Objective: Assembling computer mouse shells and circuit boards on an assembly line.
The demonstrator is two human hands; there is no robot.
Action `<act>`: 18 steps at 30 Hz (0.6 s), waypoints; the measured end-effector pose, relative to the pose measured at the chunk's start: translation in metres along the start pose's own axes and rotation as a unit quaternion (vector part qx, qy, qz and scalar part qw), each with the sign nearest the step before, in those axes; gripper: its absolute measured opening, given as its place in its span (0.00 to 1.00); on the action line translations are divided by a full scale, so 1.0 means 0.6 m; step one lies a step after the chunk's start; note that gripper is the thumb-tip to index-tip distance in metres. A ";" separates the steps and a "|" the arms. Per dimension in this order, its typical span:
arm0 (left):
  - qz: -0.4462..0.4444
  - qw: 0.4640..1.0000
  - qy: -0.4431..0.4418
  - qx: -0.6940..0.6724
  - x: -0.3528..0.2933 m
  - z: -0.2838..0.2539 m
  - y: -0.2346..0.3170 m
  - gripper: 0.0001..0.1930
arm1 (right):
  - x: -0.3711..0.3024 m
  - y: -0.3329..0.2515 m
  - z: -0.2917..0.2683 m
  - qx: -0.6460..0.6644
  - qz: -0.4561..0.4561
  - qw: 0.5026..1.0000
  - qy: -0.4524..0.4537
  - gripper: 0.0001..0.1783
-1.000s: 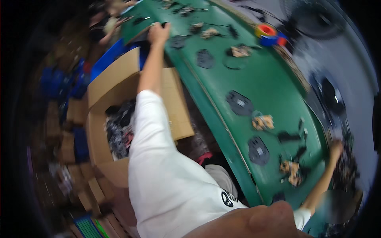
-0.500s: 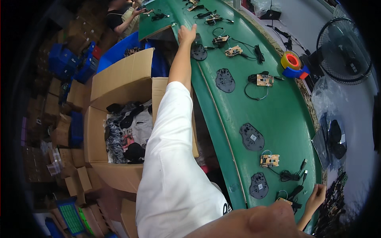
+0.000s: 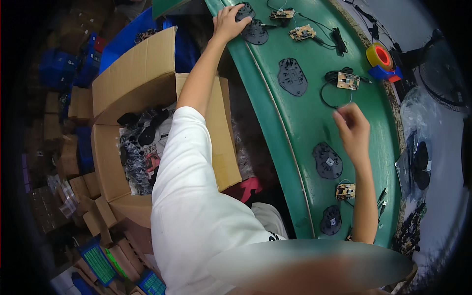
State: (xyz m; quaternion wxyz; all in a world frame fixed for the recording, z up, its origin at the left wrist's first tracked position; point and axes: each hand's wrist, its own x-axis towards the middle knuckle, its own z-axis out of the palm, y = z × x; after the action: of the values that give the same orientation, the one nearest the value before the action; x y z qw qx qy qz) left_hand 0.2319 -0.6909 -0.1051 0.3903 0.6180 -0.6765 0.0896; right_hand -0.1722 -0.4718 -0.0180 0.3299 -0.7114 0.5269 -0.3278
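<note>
My left hand (image 3: 229, 24) reaches to the far end of the green work surface. Its thumb and fingers close on the edge of a black mouse base (image 3: 245, 11), which lies against a second mouse base (image 3: 255, 32). Over the middle of the surface hovers my right hand (image 3: 353, 129), fingers curled together; whatever they may pinch is hidden. Just beyond it lies a tan circuit board (image 3: 348, 81) with a coiled black cable. More mouse bases rest nearby: one farther off (image 3: 293, 76), one beside my right forearm (image 3: 327, 161) and one nearer (image 3: 331, 220).
Other circuit boards (image 3: 302, 33) with cables lie along the surface. An open cardboard box (image 3: 196, 88) holding black parts and plastic wrap stands to the left. Along the right edge are a tape dispenser (image 3: 381, 59), plastic bags (image 3: 418, 113) and a fan (image 3: 445, 73).
My left hand has come down onto the far mouse base and closed on its edge. My right hand has moved from the near right edge up over the middle. The view has shifted.
</note>
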 end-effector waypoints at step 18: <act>-0.012 0.981 -0.194 -0.004 0.012 -0.052 0.051 0.44 | 0.029 -0.002 0.080 -0.203 -0.057 0.977 -0.036 0.08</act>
State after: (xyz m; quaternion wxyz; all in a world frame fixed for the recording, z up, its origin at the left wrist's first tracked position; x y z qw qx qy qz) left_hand 0.2176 -0.6709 -0.0686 0.2548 0.6301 -0.7325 -0.0397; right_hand -0.1282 -0.4824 -0.0421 0.1779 -0.8038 0.5288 -0.2065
